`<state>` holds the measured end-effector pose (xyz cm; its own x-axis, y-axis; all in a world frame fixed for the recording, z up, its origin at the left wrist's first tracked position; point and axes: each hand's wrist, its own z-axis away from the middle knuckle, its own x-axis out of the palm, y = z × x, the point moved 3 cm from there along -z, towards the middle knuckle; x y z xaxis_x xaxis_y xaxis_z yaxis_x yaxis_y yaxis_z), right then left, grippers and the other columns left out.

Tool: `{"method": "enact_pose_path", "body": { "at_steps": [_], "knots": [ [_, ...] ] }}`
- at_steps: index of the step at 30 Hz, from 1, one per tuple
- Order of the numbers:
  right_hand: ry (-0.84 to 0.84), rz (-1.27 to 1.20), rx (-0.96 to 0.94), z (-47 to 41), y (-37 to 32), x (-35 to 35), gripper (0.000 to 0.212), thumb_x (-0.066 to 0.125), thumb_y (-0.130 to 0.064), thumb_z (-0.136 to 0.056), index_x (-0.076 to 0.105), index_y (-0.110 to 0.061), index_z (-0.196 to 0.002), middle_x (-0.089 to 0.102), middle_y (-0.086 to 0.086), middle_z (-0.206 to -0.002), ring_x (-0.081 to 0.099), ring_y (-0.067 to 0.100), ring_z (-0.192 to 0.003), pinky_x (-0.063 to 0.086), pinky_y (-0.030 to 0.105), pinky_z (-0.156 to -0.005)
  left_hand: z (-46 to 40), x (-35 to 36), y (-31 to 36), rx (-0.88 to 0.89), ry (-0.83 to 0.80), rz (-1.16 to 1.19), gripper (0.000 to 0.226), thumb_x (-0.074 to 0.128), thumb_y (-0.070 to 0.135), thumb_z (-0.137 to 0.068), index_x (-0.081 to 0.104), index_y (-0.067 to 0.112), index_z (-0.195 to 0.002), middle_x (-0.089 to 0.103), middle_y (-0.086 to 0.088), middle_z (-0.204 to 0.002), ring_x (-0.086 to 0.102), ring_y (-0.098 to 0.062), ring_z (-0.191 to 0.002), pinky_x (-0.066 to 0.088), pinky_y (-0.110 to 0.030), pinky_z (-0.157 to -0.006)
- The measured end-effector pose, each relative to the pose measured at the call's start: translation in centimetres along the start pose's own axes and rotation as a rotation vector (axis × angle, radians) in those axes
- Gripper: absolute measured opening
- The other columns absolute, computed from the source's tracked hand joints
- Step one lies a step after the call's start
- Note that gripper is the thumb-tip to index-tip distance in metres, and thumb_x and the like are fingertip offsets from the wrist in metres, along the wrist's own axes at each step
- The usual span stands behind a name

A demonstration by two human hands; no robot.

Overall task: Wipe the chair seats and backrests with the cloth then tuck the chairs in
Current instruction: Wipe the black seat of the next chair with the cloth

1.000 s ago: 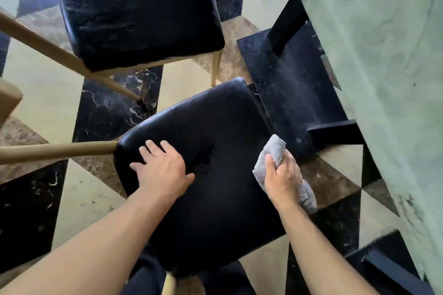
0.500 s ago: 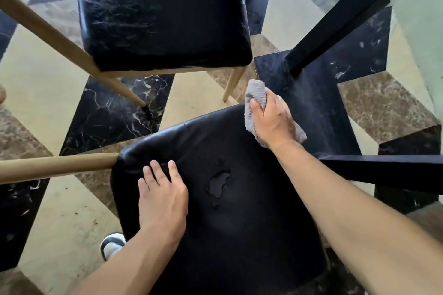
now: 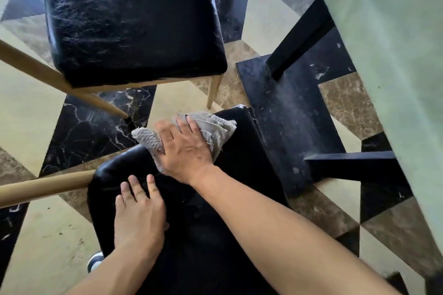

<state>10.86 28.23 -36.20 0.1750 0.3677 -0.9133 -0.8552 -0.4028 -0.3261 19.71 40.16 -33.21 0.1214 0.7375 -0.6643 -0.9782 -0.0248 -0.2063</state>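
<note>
A black padded chair seat (image 3: 239, 175) lies below me, with a wooden leg (image 3: 45, 187) running off to the left. My right hand (image 3: 184, 148) presses a grey cloth (image 3: 215, 129) flat onto the seat's far edge, fingers spread over it. On the seat's left part my left hand (image 3: 139, 213) rests flat, fingers straight. A second black chair seat (image 3: 129, 19), scuffed, stands farther away at the top left on wooden legs.
A pale green marble table top (image 3: 388, 55) fills the right side. Its black base (image 3: 290, 122) and black struts stand close to the right of the near seat. The floor (image 3: 28, 112) has black, cream and brown marble tiles. A shoe (image 3: 94, 262) shows at the bottom left.
My right hand has swept the cloth from the seat's right side up to its far corner and then left along the far edge, spreading it flat. The left hand stayed on the seat.
</note>
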Motion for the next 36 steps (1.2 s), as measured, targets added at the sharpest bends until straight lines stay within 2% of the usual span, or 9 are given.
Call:
{"method": "enact_pose_path", "body": {
  "at_steps": [2,6,12,15,22,25,28,33,36],
  "knots": [
    [0.009,0.001,-0.011,0.5,1.8,-0.5,0.063,0.037,-0.055,-0.102,0.036,-0.012,-0.147,0.038,0.011,-0.157,0.026,0.035,-0.148,0.004,0.045,-0.124,-0.1,-0.2,0.1,-0.007,-0.02,-0.001,0.112,0.063,0.055,-0.088,-0.009,0.003,-0.156,0.006,-0.036,-0.159,0.013,-0.047,-0.149,0.023,-0.046,-0.12],
    [0.097,-0.062,0.242,1.8,7.1,-2.0,0.064,0.03,-0.057,-0.099,0.043,-0.012,-0.142,0.037,0.011,-0.159,0.022,0.032,-0.151,-0.002,0.044,-0.124,-0.2,0.0,0.3,-0.001,-0.019,0.002,0.113,0.065,0.057,-0.086,-0.007,0.004,-0.156,0.007,-0.036,-0.159,0.015,-0.046,-0.149,0.024,-0.045,-0.12],
    [0.126,-0.087,0.439,4.2,12.1,-3.1,0.053,0.034,-0.065,-0.097,0.044,-0.038,-0.142,0.028,-0.003,-0.164,0.011,0.035,-0.154,0.01,0.069,-0.118,-0.3,0.3,0.0,0.016,-0.006,0.052,0.112,0.066,0.051,-0.088,-0.008,0.004,-0.156,0.004,-0.035,-0.16,0.011,-0.047,-0.149,0.021,-0.048,-0.121],
    [0.131,-0.161,0.617,4.7,12.5,-3.0,0.055,0.039,-0.069,-0.095,0.039,-0.046,-0.145,0.022,-0.008,-0.166,0.008,0.037,-0.153,0.012,0.07,-0.117,-0.4,0.8,-0.3,0.025,-0.003,0.057,0.111,0.065,0.051,-0.089,-0.01,0.005,-0.156,0.002,-0.034,-0.161,0.009,-0.046,-0.15,0.019,-0.048,-0.122],
    [0.11,-0.139,0.739,1.8,10.2,-2.5,0.06,0.033,-0.067,-0.098,0.047,-0.033,-0.146,0.019,-0.002,-0.167,0.0,0.035,-0.154,0.001,0.062,-0.121,-0.8,0.6,0.2,0.029,-0.02,0.108,0.093,0.063,0.029,-0.096,-0.002,0.002,-0.157,0.006,-0.039,-0.158,0.012,-0.053,-0.147,0.022,-0.055,-0.119],
    [0.085,-0.002,0.605,0.0,6.6,-1.8,0.058,0.033,-0.067,-0.097,0.062,-0.027,-0.128,0.043,-0.002,-0.154,0.006,0.035,-0.153,-0.003,0.064,-0.12,-1.0,0.5,0.2,0.042,-0.027,0.124,0.092,0.063,0.028,-0.096,-0.001,0.0,-0.156,0.005,-0.041,-0.157,0.011,-0.055,-0.146,0.022,-0.057,-0.118],
    [0.035,0.071,0.427,-1.4,1.3,-0.7,0.059,0.032,-0.067,-0.097,0.067,-0.024,-0.119,0.06,0.0,-0.135,0.026,0.033,-0.147,-0.002,0.063,-0.121,-1.3,0.6,0.0,0.049,-0.016,0.138,0.086,0.058,0.026,-0.099,-0.001,-0.001,-0.156,0.005,-0.042,-0.156,0.011,-0.056,-0.146,0.021,-0.058,-0.118],
    [-0.064,0.105,0.149,-3.2,-5.1,0.8,0.061,0.028,-0.067,-0.098,0.067,-0.023,-0.112,0.068,0.003,-0.12,0.049,0.032,-0.126,0.014,0.06,-0.118,-1.2,0.5,0.5,0.038,-0.008,0.132,0.056,0.025,0.007,-0.105,0.0,-0.009,-0.153,0.003,-0.046,-0.153,0.009,-0.061,-0.143,0.019,-0.063,-0.116],
    [-0.144,0.137,0.058,-3.9,-5.4,0.7,0.061,0.026,-0.069,-0.098,0.066,-0.026,-0.113,0.068,0.002,-0.12,0.051,0.032,-0.122,0.022,0.057,-0.113,-0.7,0.5,0.9,0.008,-0.021,0.136,0.058,0.024,0.006,-0.104,-0.006,-0.009,-0.152,-0.004,-0.045,-0.153,0.002,-0.061,-0.144,0.015,-0.062,-0.118]
  ]
}}
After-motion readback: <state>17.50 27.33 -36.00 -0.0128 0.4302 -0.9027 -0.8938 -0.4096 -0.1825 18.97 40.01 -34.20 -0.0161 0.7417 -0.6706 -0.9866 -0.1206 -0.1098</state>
